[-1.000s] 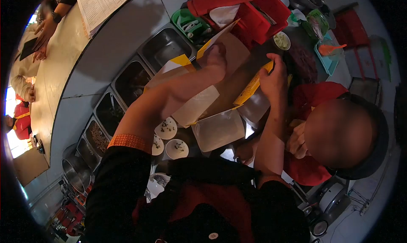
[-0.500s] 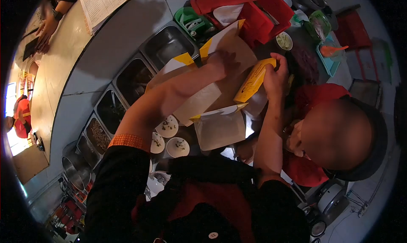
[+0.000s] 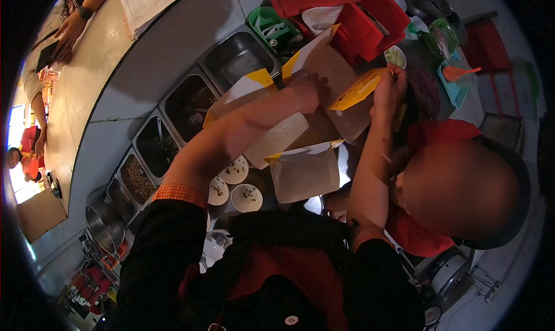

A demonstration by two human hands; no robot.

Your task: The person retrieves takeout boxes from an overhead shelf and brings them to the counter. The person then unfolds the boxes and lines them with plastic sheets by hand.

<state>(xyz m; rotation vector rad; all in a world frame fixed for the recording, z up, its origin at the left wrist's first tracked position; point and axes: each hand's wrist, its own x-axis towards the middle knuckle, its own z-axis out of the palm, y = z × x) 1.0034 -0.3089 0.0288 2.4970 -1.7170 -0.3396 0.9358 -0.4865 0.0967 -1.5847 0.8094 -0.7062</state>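
Note:
Several paper food boxes with yellow edges stand close together, among them an upright box (image 3: 305, 175) nearest me and another box (image 3: 237, 97) partly behind my left forearm. My left hand (image 3: 309, 92) is at the farther open box (image 3: 326, 59), fingers bent over its near side; part of the grip is hidden. My right hand (image 3: 388, 94) pinches the corner of a yellow printed box flap (image 3: 359, 90), held tilted over the boxes. Below my left forearm sit small white bowls, including one bowl (image 3: 247, 198) with green bits in it.
Metal food pans (image 3: 240, 56) line the counter on the left. A green basket (image 3: 272, 28) and a red bin (image 3: 378, 25) stand at the back. On the right a co-worker in a dark cap (image 3: 514, 175) leans close. Another person's hand (image 3: 69, 33) rests at the upper left.
The yellow flap has tipped flatter, and my right hand has moved to its upper corner. My left hand's fingers have drawn in from inside the box. The view has shifted slightly.

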